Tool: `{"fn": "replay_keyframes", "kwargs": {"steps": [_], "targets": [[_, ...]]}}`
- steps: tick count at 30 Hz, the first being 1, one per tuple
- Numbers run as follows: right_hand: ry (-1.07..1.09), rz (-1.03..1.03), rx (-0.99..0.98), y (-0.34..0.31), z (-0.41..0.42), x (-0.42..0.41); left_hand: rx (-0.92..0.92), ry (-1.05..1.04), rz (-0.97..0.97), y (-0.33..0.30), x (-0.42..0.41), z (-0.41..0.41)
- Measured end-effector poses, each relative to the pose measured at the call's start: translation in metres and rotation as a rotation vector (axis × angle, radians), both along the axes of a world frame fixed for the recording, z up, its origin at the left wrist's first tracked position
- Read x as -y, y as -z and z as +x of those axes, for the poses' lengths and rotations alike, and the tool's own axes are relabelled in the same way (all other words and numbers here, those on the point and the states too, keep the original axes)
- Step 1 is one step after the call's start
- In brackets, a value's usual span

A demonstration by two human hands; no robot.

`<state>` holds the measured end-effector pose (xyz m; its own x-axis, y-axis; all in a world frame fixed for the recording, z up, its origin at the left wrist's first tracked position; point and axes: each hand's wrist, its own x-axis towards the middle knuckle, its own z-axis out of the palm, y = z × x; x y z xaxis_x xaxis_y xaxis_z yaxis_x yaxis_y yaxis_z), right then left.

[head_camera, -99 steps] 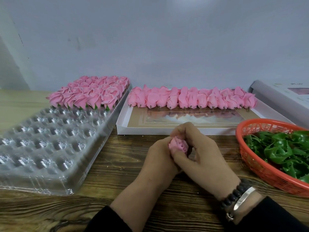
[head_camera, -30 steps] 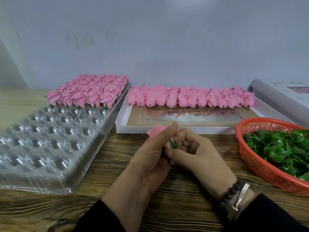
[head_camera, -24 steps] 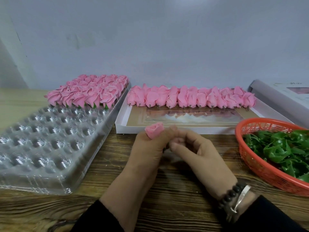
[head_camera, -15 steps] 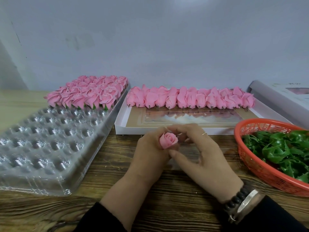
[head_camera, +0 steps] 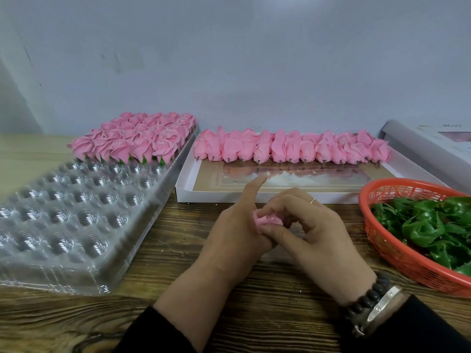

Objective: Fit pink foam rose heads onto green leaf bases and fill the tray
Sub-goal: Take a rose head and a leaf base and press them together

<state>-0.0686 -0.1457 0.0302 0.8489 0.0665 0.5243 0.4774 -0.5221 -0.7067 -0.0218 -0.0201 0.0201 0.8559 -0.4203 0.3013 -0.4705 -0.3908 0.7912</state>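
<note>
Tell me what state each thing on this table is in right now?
Clear tray: far rows filled, near cups bare.
White box: one row of rose heads at the back.
Orange basket: holds green leaf bases.
Held rose: gripped between left hand and right hand.

Both hands meet over the wooden table (head_camera: 163,240), just in front of the white box (head_camera: 186,197). The left hand (head_camera: 234,235) curls its lower fingers round a pink rose head (head_camera: 267,221), its index finger pointing straight up toward the box. The right hand (head_camera: 313,230) pinches the same rose head from the right, thumb beneath, fingers arched over it. Dark sleeves cover both forearms; a bead bracelet and metal band circle the right wrist.
</note>
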Motion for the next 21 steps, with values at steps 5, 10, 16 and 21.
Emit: {"fn": "replay_keyframes", "kwargs": {"steps": [5,10,16,21], "targets": [[0.071,0.046,0.015,0.002,0.002,0.004,-0.071,0.018,-0.053,0.004,0.000,0.002],[0.085,0.102,0.025,0.000,0.001,0.007,-0.089,-0.065,0.096,0.004,-0.002,0.004],[-0.003,0.005,-0.083,-0.008,-0.002,0.003,-0.111,0.017,0.061,0.001,0.000,0.000],[-0.036,-0.149,-0.035,-0.014,-0.003,0.002,-0.128,0.086,-0.051,-0.002,0.002,-0.004]]}}
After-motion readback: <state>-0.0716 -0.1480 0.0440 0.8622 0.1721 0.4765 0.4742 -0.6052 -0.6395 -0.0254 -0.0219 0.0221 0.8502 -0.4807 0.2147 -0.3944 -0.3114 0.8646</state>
